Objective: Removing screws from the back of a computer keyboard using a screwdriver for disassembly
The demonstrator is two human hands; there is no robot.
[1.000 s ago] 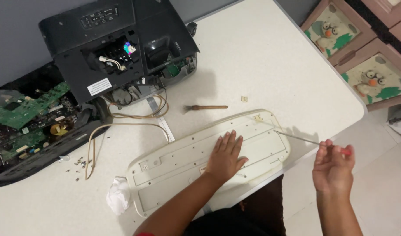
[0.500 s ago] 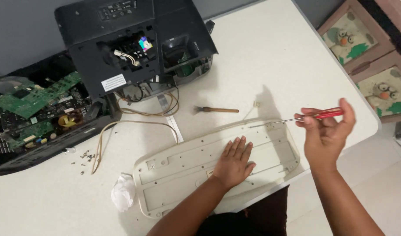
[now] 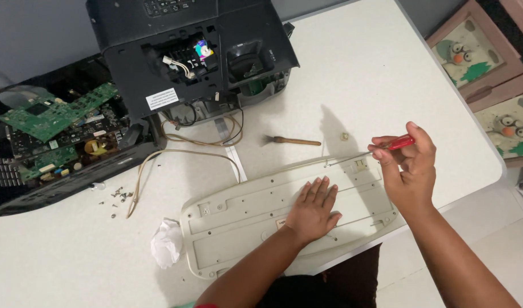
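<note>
Green circuit boards (image 3: 56, 117) lie exposed in an opened black chassis (image 3: 67, 182) at far left, on the white table (image 3: 56, 262). Loose screws (image 3: 120, 195), small and dark, are scattered just beside the chassis. Beige cable (image 3: 159, 157) runs from the screws up toward a black printer (image 3: 187, 51), cover off, wiring and coloured cartridges showing.

Crumpled tissue (image 3: 166, 244), white, touches the left end of the keyboard (image 3: 233, 228). The keyboard is beige, face down, and lies slantwise across the near table edge, its right end reaching past the edge.

Progress, judged: the back panel looks still seated on the keyboard; whether any of its screws are already out is too small to tell, so removal appears early or midway, with separation of the panel left to do.

Left hand (image 3: 313, 208): flat, fingers spread, palm pressing on the middle of the keyboard back; holds nothing.

Small brush (image 3: 290, 140), wooden handle, lies on the table above the keyboard, apart from it. Small pale round part (image 3: 344, 137) lies to its right.

Right hand (image 3: 407, 165): fingers closed narrowly round the red handle of a screwdriver (image 3: 381, 147). The thin shaft slants down-left, tip at or just above the keyboard's upper edge; contact cannot be told.
</note>
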